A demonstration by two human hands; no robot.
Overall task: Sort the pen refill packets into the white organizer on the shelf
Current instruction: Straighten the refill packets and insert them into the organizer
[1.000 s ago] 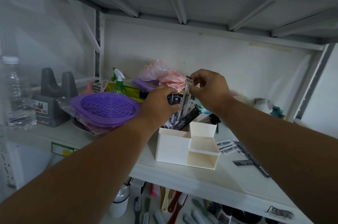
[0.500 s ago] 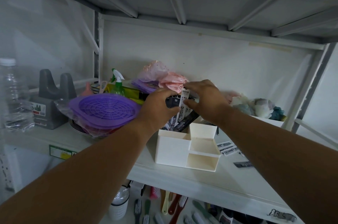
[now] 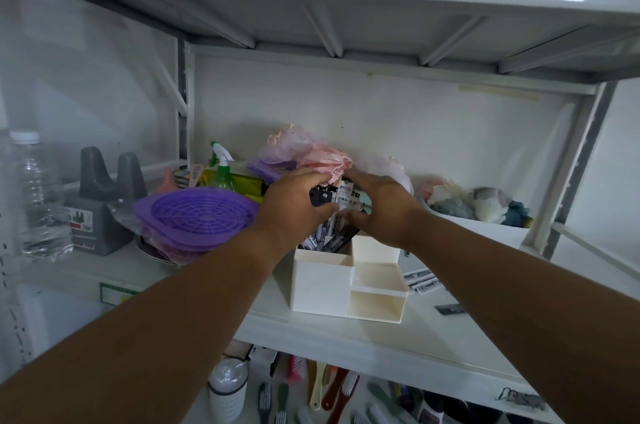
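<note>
White shelf (image 3: 450, 337), organizer (image 3: 325, 279) near its front edge | left hand (image 3: 294, 207) and right hand (image 3: 388, 207) both grip refill packets (image 3: 341, 196) standing in rear-left compartment | loose packets (image 3: 422, 279) right of organizer | purple strainer (image 3: 197, 212) crowds left side

Organizer (image 3: 323, 281) sits mid-shelf (image 3: 433, 337), near the front edge. Refill packets (image 3: 329, 236) stand in its rear-left compartment; both hands above them, left hand (image 3: 294, 208) left of the bundle, right hand (image 3: 384, 208) right of it. Loose packets (image 3: 420, 279) lie on the shelf right of the organizer. Strainer stack (image 3: 197, 215) left of it, spray bottle (image 3: 221, 170) behind that, water bottle (image 3: 33, 195) far left. Bin (image 3: 485, 229) at right rear. Brushes (image 3: 332, 392) on the level below.
</note>
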